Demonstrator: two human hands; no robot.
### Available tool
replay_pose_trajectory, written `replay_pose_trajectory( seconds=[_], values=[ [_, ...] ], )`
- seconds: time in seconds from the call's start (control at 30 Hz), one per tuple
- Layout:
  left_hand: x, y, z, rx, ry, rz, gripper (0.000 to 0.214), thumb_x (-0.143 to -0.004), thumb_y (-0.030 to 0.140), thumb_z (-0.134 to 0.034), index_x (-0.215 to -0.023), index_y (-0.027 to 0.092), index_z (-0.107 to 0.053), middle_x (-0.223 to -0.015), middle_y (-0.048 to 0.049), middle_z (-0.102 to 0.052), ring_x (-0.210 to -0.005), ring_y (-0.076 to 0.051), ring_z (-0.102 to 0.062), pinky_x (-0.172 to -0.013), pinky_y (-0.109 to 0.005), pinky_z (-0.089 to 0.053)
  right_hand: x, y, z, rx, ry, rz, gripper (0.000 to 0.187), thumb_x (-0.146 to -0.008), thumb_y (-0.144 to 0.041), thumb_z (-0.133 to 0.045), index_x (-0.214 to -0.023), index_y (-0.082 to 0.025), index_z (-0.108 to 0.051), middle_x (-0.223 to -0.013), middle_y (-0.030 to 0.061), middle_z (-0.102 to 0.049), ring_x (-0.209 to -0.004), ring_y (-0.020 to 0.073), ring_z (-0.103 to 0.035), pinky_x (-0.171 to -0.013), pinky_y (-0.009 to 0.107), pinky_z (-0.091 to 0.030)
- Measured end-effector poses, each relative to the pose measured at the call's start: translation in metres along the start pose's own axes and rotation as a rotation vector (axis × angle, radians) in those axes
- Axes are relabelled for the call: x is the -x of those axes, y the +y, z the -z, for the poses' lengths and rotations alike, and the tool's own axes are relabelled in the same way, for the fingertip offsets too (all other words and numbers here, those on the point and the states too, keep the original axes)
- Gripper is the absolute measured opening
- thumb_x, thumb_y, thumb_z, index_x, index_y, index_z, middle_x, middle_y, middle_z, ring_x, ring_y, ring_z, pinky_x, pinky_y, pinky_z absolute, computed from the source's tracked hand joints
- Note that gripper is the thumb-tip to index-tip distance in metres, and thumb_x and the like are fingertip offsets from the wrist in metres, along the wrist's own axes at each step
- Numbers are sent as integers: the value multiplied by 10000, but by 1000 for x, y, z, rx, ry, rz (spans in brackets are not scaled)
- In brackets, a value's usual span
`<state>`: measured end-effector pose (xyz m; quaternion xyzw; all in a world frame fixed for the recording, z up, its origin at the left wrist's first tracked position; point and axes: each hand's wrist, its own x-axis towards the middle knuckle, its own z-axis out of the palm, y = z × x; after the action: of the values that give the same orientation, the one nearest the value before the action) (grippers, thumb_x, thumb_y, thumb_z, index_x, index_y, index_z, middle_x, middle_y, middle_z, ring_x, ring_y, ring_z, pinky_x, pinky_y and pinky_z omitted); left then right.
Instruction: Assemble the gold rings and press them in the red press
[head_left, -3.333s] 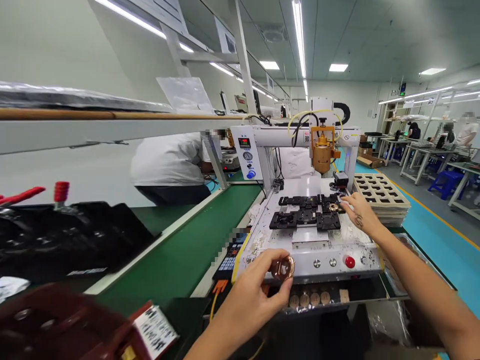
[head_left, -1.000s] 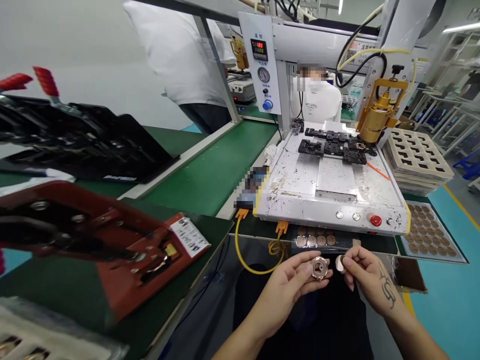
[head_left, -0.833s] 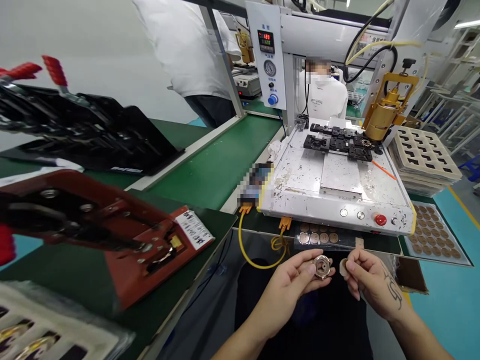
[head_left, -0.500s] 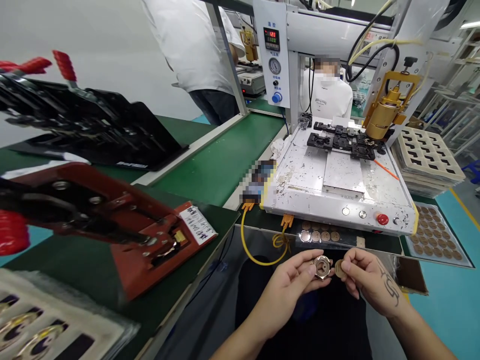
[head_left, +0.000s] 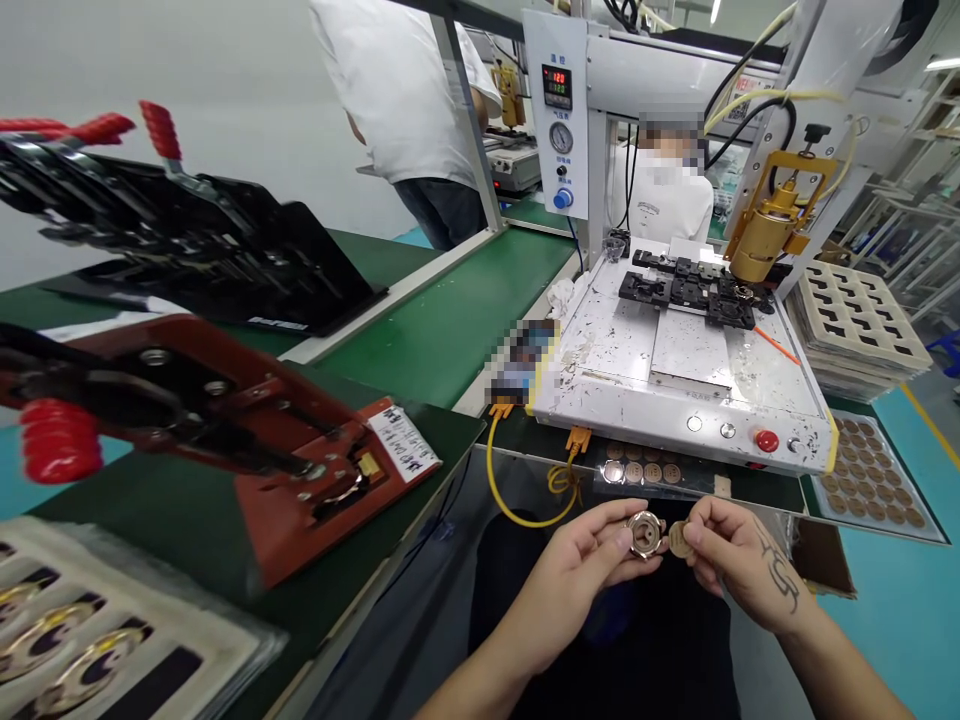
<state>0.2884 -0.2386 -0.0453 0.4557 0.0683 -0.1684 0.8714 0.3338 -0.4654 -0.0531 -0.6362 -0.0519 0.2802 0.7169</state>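
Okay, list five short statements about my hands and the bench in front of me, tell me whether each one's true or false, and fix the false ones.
1. The left hand holds a rose-gold metal ring. True.
2. The right hand holds nothing. False: it pinches a thin brown disc.
3. The thin brown disc sits inside the rose-gold metal ring. False: it is held beside the ring.
4. A sheet of round discs lies near the stack of trays. True.
5. The red button is left of the silver buttons. False: it is to their right.
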Motion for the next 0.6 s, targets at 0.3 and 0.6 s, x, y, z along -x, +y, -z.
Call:
replay_pose_trajectory(
  seconds=[0.3,0.6],
  values=[
    [1,-3,3,-6,4,-1,510,-894,469,-859,-1290,163,-763,-1198,-146,-816,-1131,-314,-772,-1058,-488,-615,-2,-20,-5,345,-15,97,377,-1020,-553,-656,-852,-219,-604,-773,-11,-569,-686,150,-481,-633,294,-380],
    [4,-2,-4,-69,-40,-61,471,-933,489,-809,-1316,216,-771,-1200,-108,-809,-1155,-289,-754,-1076,-449,-600,-4,-29,-27,468,-60,234,298,-1050,-452,-620,-845,-240,-578,-1104,50,-625,-1037,228,-601,-947,348,-471]
  ],
)
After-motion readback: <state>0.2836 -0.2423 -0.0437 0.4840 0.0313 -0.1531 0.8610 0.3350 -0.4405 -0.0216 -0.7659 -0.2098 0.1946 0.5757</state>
